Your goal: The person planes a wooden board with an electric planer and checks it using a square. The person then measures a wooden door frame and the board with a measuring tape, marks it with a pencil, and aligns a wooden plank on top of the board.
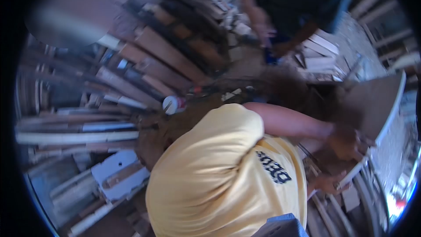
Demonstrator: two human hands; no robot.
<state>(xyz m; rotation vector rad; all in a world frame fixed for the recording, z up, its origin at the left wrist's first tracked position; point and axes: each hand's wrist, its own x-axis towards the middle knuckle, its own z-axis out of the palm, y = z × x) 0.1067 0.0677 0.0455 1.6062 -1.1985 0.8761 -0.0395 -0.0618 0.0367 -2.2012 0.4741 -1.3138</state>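
A large brown board point(372, 109) with a pale edge stands tilted at the right of the head view. My left hand point(348, 142) reaches across from the yellow sleeve, its fingers curled at the board's lower edge. Below it, my right hand point(329, 183) is at the bottom corner of the same edge, fingers bent around it. Blur softens the fingertips of both hands. Part of my right arm is hidden behind my yellow shirt.
Another person point(298, 4) in dark clothes stands at the top, hands around something blue point(271, 55). Timber pieces point(162, 55) crowd the left. A round white-and-red container point(171, 104) sits near the middle, and a white panel point(118, 173) lies lower left.
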